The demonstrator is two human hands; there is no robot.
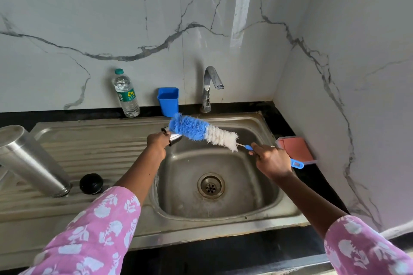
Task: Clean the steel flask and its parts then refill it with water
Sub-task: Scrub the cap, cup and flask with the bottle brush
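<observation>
Flask body (31, 158), steel, stands inverted on the draining board of the sink (288, 214), well to the left of the left hand (157, 142) and untouched; mouth down, likely draining. Sink basin sits below and between both hands, drain open, tap (212, 83) beyond the hands with no water seen running. Bottle brush (201, 131), blue and white bristles, runs from the right hand (271, 159) up-left, bristle tip just beside the left hand. Right hand is clenched around the blue handle. Left hand grips a small steel cup-like part (173, 137), probably the flask's cap cup, held over the basin's far-left edge; its opening can't be made out. Black stopper (91, 183) lies on the draining board near the flask, left of and nearer than the left hand. Step in hand, by my read: scrubbing the cup. To do it well, tilt the cup's mouth toward the brush, push the blue bristles fully in, twist rather than stab, keep it over the basin so drips fall in, then rinse under the tap.
</observation>
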